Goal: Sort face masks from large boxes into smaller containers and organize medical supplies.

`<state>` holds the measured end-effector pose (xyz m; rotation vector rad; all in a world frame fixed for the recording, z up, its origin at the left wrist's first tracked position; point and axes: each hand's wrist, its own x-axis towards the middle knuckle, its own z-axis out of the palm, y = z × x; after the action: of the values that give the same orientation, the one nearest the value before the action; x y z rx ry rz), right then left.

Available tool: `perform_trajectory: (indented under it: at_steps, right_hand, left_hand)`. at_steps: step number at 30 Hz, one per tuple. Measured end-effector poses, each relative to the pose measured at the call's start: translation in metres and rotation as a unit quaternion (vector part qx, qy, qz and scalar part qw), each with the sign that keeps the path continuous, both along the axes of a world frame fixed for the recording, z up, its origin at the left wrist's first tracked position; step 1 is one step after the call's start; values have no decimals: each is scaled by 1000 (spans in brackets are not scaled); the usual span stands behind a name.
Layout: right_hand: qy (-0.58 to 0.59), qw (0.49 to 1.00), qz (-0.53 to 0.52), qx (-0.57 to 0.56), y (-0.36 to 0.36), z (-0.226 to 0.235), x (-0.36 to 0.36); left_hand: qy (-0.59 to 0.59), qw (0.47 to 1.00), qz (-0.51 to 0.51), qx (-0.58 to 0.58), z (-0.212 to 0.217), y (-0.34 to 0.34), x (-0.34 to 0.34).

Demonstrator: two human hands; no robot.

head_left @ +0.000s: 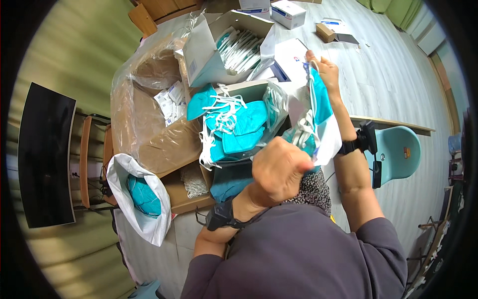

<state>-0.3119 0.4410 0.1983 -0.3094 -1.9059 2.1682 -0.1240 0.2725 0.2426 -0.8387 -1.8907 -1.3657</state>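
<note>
Over the middle of the cluttered desk point(378, 74), the two hands work on one white pouch point(326, 137) with a teal mask point(321, 97) standing partly out of its top. The left hand point(279, 169) is balled into a fist, its fingers curled tight around the lower end of the pouch, where white straps bunch against the knuckles. The right hand point(326, 70) is raised higher and farther away, its fingers pinched together on the upper edge of the mask. Both wrists carry dark bands, and a small black device sits on the right one point(366, 139).

Just to the left of the fist, an open box point(239, 127) brims with loose teal masks and tangled white straps. Behind it a taller white carton point(219, 50) stands tipped open, packed with flat white and teal masks on edge. A big brown cardboard box lined with clear plastic point(144, 109) fills the left part of the desk, with small white packets inside. Near the desk's lower left edge a white bag point(144, 219) gapes open over more teal masks. A light blue chair point(401, 152) stands to the right, beyond the right forearm.
</note>
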Motion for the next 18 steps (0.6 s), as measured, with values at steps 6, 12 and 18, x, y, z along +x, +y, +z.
perform_trajectory:
  at_steps: [6,12,18]
  right_hand:
    - [158,980,70,-99,2,23,18]
    - [202,953,179,-141,16,30,30]
    - [274,901,285,-180,28,39,32]
  left_hand:
    - [-369,914,-75,151,-4,-19,-19]
    - [-331,941,-65,-29,18,-32,-23]
    - [-157,981,-13,-117,34,-25,-9]
